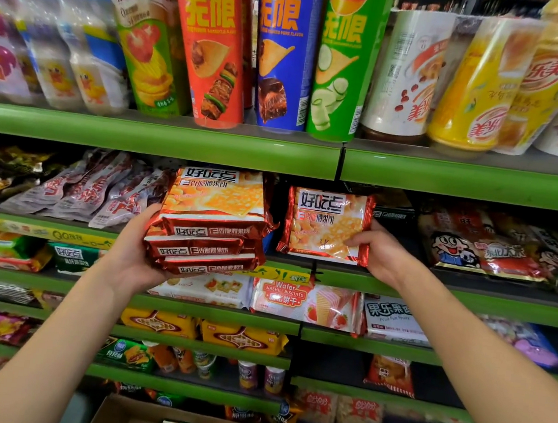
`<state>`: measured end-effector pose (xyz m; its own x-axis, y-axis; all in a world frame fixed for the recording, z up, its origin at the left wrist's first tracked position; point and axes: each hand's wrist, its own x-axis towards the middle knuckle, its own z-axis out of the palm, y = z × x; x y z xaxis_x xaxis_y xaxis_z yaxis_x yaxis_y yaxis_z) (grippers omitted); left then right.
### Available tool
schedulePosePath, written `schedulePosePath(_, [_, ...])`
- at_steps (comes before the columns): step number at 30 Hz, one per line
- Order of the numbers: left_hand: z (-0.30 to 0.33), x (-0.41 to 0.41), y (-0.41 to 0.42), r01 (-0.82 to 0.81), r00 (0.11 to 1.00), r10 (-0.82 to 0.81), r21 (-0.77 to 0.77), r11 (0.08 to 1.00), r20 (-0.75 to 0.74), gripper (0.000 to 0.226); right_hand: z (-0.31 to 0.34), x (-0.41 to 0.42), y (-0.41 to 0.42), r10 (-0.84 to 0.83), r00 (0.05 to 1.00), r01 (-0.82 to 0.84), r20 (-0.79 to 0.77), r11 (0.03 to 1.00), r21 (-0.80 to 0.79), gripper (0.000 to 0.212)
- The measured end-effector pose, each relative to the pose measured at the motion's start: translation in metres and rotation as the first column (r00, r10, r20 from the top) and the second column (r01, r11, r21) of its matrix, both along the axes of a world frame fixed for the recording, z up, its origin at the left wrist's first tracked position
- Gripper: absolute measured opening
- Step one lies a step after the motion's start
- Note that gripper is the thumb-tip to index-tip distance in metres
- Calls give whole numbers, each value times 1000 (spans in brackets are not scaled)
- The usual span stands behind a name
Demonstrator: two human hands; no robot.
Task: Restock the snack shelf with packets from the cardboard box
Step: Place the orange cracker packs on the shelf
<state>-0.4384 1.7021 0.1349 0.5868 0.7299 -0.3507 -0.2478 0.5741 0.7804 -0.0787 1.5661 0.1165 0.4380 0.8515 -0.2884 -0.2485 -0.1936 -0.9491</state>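
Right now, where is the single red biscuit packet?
In the head view, right of centre: the right hand holds the single red biscuit packet at the second shelf's green edge, beside the packet stack.

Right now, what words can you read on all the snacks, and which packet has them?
"好吃点": single red biscuit packet in the right hand.
"好吃点": each packet of the stack in the left hand.
"无限": red chip can, blue chip can, green chip can.
"Wafer JIASHILI BISCUITS": pink wafer packet.
"果乐果香": white packet.
Smaller print and other packets: too blurred.
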Motion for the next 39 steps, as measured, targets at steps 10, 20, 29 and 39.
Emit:
schedulePosePath(10, [4,3,0,-15,1000,15,11,1000,-24,47,1,-1,1,-2,1000,2,-25,1000,21,48])
schedulePosePath(20, [6,2,0,-14,1000,14,11,1000,-21,44,1,0,1,5,999,-3,-45,999,34,49])
schedulePosePath(29, [6,2,-1,-4,1000,4,19,1000,-26,48,0,0,3,7,999,-5,-51,999,34,52])
schedulePosePath(39, [6,1,-3,-4,1000,4,12,1000,-13,46,-3,2,4,0,997,3,-72,999,40,51])
